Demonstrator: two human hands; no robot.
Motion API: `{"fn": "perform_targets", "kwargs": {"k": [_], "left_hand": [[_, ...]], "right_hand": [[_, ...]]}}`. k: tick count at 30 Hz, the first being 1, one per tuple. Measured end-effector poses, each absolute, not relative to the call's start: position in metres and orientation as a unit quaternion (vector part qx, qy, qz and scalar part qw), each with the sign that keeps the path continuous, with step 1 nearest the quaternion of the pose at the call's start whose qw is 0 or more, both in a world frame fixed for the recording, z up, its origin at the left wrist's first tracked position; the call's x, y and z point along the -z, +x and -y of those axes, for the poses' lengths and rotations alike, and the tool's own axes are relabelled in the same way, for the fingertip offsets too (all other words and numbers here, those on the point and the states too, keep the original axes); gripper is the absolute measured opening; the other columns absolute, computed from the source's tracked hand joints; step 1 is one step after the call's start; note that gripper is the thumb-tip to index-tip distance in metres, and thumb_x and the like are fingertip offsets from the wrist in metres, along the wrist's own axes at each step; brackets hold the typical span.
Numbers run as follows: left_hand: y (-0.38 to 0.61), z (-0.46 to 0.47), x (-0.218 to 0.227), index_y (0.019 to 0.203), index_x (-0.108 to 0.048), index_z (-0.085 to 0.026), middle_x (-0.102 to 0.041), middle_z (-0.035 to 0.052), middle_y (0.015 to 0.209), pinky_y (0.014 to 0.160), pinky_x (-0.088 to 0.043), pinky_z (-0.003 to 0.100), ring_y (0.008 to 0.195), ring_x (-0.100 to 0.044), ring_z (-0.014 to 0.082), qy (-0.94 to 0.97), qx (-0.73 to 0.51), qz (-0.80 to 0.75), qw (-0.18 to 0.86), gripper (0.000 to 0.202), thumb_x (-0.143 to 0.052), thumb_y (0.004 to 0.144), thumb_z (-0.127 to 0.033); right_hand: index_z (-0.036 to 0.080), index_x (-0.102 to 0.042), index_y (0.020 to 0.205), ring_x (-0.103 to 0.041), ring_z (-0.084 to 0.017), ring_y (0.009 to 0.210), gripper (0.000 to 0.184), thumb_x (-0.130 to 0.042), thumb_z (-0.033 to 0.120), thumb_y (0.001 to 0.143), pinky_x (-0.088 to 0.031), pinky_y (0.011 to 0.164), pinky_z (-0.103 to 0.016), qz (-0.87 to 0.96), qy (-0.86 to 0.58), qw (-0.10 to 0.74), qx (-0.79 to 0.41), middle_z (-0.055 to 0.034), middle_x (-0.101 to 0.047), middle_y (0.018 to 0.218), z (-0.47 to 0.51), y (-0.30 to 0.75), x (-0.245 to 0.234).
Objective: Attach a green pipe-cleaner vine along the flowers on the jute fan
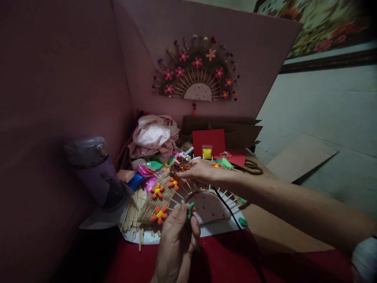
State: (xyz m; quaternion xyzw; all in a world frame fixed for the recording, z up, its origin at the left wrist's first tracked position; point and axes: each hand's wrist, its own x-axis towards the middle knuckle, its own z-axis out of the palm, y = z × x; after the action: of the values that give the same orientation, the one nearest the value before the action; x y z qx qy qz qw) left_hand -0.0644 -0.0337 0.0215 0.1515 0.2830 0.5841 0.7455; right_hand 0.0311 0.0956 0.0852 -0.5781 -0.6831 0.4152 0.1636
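**Green clay (191, 210) in left grip (178, 232), right grip (203, 171) at the bead bag (178, 168)**

Left pinches the clay at the near edge of my fan (147, 206), which lies mid-scene. Right reaches over the fan's far side; can't tell if it's closed on anything. Reads as the decorating step. Next move calls for a light pinch, clay unsquashed. In the way: black cord (228, 208) across the fan's right half. Sticks (133, 212) left, bottle (94, 173) farther left.

A pink panel (259, 51) is standing at the upper centre, and a framed picture (326, 33) is hanging on the dim, pale wall (318, 106) at the upper right
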Motion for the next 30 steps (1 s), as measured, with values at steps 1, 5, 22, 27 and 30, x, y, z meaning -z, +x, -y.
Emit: {"fn": "perform_targets", "kwargs": {"k": [1, 5, 22, 27, 30], "left_hand": [[-0.064, 0.034, -0.022, 0.078, -0.059, -0.013, -0.050, -0.0036, 0.049, 0.037, -0.023, 0.012, 0.039, -0.033, 0.0020, 0.152, -0.585, -0.282, 0.745, 0.022, -0.069, 0.073, -0.032], [-0.065, 0.034, -0.020, 0.080, -0.059, -0.014, -0.050, -0.0033, 0.050, 0.038, -0.024, 0.011, 0.041, -0.035, 0.0023, 0.142, -0.583, -0.282, 0.748, 0.020, -0.068, 0.075, -0.031], [-0.065, 0.035, -0.019, 0.081, -0.061, -0.014, -0.053, -0.0033, 0.055, 0.037, -0.027, 0.012, 0.038, -0.034, 0.0015, 0.147, -0.589, -0.273, 0.747, 0.018, -0.068, 0.075, -0.029], [-0.066, 0.035, -0.018, 0.082, -0.059, -0.015, -0.052, -0.0026, 0.051, 0.039, -0.025, 0.012, 0.041, -0.037, 0.0030, 0.157, -0.583, -0.270, 0.750, 0.018, -0.063, 0.079, -0.032], [-0.066, 0.035, -0.017, 0.083, -0.057, -0.015, -0.051, -0.0029, 0.049, 0.039, -0.024, 0.012, 0.040, -0.038, 0.0031, 0.156, -0.579, -0.272, 0.752, 0.020, -0.062, 0.079, -0.034]], "right_hand": [[0.017, -0.063, 0.069, -0.038, -0.005, 0.032, 0.022, -0.068, 0.038, 0.071, -0.030, 0.035, -0.018, 0.688, -0.571, 0.169, -0.416, 0.0074, -0.044, 0.040, -0.096, 0.031, -0.084], [0.016, -0.063, 0.069, -0.039, -0.006, 0.031, 0.024, -0.068, 0.039, 0.070, -0.029, 0.033, -0.018, 0.690, -0.571, 0.165, -0.413, 0.0069, -0.045, 0.040, -0.096, 0.030, -0.083], [0.017, -0.058, 0.064, -0.036, -0.005, 0.032, 0.018, -0.068, 0.030, 0.072, -0.026, 0.035, -0.018, 0.672, -0.565, 0.162, -0.450, 0.0074, -0.043, 0.040, -0.084, 0.022, -0.093], [0.018, -0.049, 0.056, -0.035, -0.005, 0.030, 0.024, -0.064, 0.023, 0.075, -0.027, 0.036, -0.018, 0.661, -0.551, 0.165, -0.482, 0.0086, -0.039, 0.036, -0.079, 0.020, -0.096], [0.018, -0.048, 0.056, -0.034, -0.004, 0.030, 0.025, -0.064, 0.022, 0.075, -0.026, 0.035, -0.017, 0.665, -0.542, 0.166, -0.487, 0.0090, -0.040, 0.036, -0.078, 0.019, -0.095]]}}
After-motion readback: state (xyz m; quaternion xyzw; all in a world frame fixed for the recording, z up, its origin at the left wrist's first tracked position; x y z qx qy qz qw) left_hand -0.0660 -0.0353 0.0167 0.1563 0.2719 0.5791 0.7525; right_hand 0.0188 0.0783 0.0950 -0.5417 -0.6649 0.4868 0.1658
